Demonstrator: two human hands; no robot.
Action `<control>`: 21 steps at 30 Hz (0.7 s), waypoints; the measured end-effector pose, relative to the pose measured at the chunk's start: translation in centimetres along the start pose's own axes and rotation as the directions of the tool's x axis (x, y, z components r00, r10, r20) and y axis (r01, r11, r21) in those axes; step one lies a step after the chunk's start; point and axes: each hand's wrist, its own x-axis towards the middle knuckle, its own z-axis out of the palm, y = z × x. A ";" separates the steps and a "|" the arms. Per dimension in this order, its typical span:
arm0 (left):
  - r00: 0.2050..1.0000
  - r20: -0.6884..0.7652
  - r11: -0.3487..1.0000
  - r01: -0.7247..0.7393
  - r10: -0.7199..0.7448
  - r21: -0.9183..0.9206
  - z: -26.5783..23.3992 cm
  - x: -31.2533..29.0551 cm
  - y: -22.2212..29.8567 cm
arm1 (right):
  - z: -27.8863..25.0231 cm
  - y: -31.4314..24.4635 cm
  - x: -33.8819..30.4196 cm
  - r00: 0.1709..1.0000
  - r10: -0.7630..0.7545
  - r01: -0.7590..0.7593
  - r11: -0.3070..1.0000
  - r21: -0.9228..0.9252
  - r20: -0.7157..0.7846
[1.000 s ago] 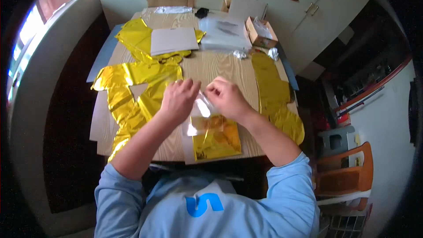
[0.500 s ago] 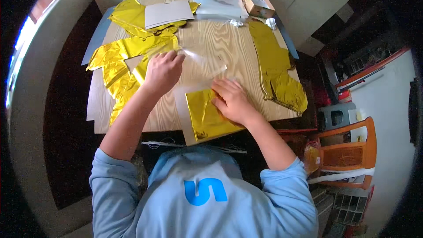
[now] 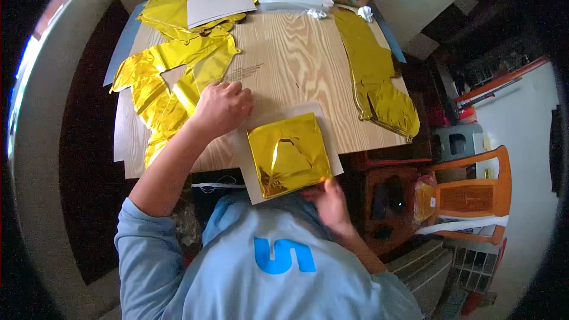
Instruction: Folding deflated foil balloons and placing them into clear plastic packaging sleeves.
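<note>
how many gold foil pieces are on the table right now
4: one folded on white card near the right hand, one by the left hand, one under paper far left, one along the right edge.

Even daylight is cast over the pale wooden table [image 3: 284, 53], strongest from the upper left. Glare is thrown off the crinkled gold foil sheets [image 3: 172, 77]. Straight edges are bent by fisheye distortion, and the rim is darkened and blurred.

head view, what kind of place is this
Probably a home room used for craft or party prep: a wooden table strewn with gold foil balloons, an orange chair beside it, cupboards behind.
</note>
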 end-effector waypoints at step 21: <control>0.966 0.084 0.937 0.258 -0.245 -0.236 -0.9 0.3 2.4 | 0.8 -7.3 0.9 0.954 0.225 -0.159 0.941 -0.300 0.199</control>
